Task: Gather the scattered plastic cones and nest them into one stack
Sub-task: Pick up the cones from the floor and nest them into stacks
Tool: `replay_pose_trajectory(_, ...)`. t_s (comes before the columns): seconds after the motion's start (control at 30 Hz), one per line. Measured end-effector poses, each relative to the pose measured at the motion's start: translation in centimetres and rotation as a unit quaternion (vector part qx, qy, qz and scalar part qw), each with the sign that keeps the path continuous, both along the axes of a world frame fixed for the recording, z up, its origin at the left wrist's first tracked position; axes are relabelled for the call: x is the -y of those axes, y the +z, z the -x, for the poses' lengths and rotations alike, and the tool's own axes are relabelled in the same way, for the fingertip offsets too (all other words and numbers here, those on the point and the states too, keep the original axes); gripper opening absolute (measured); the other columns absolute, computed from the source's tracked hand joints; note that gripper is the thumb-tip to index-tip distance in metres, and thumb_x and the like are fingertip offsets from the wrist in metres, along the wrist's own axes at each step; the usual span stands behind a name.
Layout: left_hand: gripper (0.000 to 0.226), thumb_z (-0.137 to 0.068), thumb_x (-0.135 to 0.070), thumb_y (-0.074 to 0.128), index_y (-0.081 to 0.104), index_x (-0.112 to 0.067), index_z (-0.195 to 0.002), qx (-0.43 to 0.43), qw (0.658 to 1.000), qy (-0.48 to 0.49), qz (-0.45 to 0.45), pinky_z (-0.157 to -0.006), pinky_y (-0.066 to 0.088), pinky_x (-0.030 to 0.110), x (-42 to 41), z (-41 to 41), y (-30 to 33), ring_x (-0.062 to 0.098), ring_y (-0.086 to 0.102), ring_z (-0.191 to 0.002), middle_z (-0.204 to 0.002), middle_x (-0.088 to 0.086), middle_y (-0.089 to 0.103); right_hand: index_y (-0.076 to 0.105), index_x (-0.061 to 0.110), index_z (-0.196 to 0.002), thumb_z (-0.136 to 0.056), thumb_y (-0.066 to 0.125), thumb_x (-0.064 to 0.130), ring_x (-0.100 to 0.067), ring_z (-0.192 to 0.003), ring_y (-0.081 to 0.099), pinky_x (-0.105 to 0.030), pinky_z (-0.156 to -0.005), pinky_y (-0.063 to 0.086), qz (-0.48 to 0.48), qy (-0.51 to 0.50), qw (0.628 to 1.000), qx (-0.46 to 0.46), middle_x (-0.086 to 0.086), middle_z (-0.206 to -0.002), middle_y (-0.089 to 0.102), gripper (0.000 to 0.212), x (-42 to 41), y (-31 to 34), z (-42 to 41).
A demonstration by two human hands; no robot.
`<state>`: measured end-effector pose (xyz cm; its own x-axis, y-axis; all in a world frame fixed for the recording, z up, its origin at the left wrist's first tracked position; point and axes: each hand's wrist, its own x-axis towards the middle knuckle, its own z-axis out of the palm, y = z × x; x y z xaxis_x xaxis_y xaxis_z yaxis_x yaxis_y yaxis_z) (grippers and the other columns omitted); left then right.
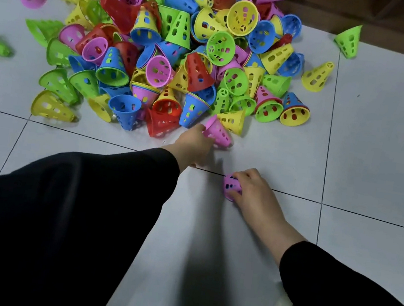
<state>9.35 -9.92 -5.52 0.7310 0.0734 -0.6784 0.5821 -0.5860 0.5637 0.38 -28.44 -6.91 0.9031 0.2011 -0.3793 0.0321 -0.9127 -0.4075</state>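
Pale floor tiles (377, 151) carry a heap of cones (173, 53), where the left hand (191, 146) grips a pink cone (218, 131) and the right hand (252, 191) clasps another pink one (230, 185).

bare tiled floor (377, 156) right of the cone heap (173, 53)

The cone pile (173, 53) lies on the floor (377, 151) beyond both hands.
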Motion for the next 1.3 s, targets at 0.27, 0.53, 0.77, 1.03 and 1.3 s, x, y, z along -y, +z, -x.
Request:
replay_pose_trajectory(0.27,0.03,-0.097,-0.036,0.053,0.062,-0.008,-0.095,0.076,0.996,0.021,-0.046,-0.08,0.05,0.035,-0.5,-1.0,-1.2,0.035,0.063,-0.097,-0.1,0.017,0.069,0.054,0.021,-0.131,-0.087,0.045,0.064,-0.03,-0.11,0.053,-0.046,-0.088,0.049,-0.012,-0.055,0.991,0.123,-0.003,-0.124,0.056,0.063,-1.0,1.1,-3.2)
replay_pose_trajectory(0.53,0.05,-0.066,-0.061,0.075,0.057,-0.02,-0.089,0.125,0.985,0.118,0.031,-0.073,0.059,0.046,-4.5,-0.5,-1.2,0.025,0.069,-0.078,-0.083,0.001,0.071,0.044,0.016,-0.143,-0.085,0.071,0.019,-0.035,-0.139,0.032,-0.052,-0.099,0.043,0.129,0.109,0.979,0.117,-0.014,-0.15,0.036,0.063,-3.4,-0.1,-14.1)
replay_pose_trajectory(0.77,0.07,-0.074,-0.047,0.082,0.041,-0.024,-0.126,0.171,0.979,0.103,0.037,-0.074,0.059,0.04,-5.6,-0.4,0.2,0.025,0.065,-0.087,-0.106,0.002,0.06,0.053,0.012,-0.13,-0.081,0.064,0.004,-0.038,-0.108,0.051,-0.045,-0.087,0.047,0.209,0.137,0.961,0.118,-0.016,-0.121,0.052,0.051,-3.7,-1.4,-14.9)
replay_pose_trajectory(1.03,0.067,-0.076,-0.045,0.08,0.052,-0.018,-0.132,0.211,0.966,-0.091,-0.118,-0.083,0.047,0.03,-11.1,0.5,5.1,0.02,0.062,-0.104,-0.114,-0.003,0.065,0.049,0.018,-0.123,-0.077,0.072,0.055,-0.032,-0.107,0.056,-0.046,-0.089,0.042,0.003,-0.06,0.99,0.127,-0.007,-0.109,0.065,0.064,-1.7,4.7,-12.0)
replay_pose_trajectory(1.3,0.052,-0.075,-0.043,0.083,0.068,-0.02,-0.119,0.233,0.923,-0.257,-0.167,-0.072,0.043,0.028,-15.6,6.5,6.2,0.02,0.057,-0.084,-0.103,0.0,0.052,0.052,0.028,-0.118,-0.062,0.065,0.075,-0.028,-0.103,0.056,-0.045,-0.089,0.049,-0.109,-0.126,0.981,0.102,-0.006,-0.107,0.061,0.074,0.1,7.2,-2.4)
